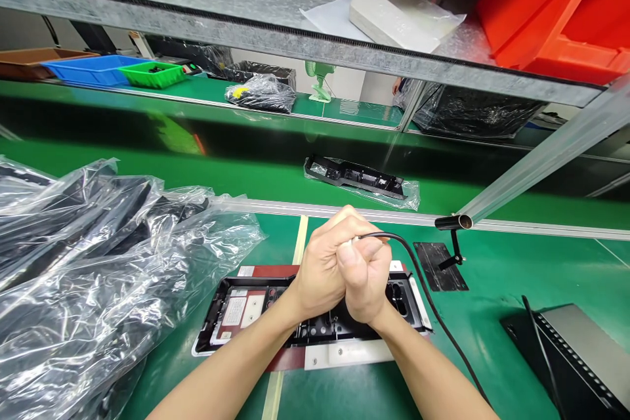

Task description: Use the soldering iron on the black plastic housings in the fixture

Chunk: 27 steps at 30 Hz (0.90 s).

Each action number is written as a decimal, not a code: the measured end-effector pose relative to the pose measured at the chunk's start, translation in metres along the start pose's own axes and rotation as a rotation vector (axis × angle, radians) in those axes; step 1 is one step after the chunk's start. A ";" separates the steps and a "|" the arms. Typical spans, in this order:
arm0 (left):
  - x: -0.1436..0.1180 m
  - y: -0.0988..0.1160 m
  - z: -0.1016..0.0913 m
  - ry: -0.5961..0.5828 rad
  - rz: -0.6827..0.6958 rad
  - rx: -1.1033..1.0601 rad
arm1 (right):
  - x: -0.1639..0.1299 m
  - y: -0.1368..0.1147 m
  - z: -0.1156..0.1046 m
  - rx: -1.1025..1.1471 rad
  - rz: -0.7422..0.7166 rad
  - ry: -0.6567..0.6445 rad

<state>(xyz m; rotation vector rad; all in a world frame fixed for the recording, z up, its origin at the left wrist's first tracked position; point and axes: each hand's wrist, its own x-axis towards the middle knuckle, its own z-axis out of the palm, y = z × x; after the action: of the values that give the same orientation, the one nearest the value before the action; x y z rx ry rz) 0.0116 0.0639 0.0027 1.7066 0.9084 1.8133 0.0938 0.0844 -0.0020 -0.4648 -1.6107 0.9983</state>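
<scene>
My left hand and my right hand are closed and pressed together over the middle of a long black plastic frame. A black cable comes out at the top between my thumbs and index fingers and curves down to the lower right. My right hand grips around its end. Whatever else is inside the two fists is hidden. The black frame lies on a dark red fixture with white blocks. My hands cover its centre.
Clear bags of black parts fill the left side. A bagged black strip lies behind the rail. To the right are a metal tube holder and a black-grey box. Overhead runs a shelf with a red bin.
</scene>
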 end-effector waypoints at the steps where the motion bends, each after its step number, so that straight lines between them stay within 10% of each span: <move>1: 0.000 0.000 0.000 0.000 -0.002 -0.001 | 0.000 0.000 0.000 0.005 0.000 0.002; 27: 0.000 0.001 0.000 0.007 0.005 0.001 | -0.001 0.003 0.000 -0.026 -0.021 0.010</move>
<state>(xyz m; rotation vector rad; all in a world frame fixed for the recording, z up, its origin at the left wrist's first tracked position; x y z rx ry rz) 0.0118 0.0631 0.0036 1.7058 0.9086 1.8239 0.0937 0.0854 -0.0047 -0.4685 -1.6187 0.9586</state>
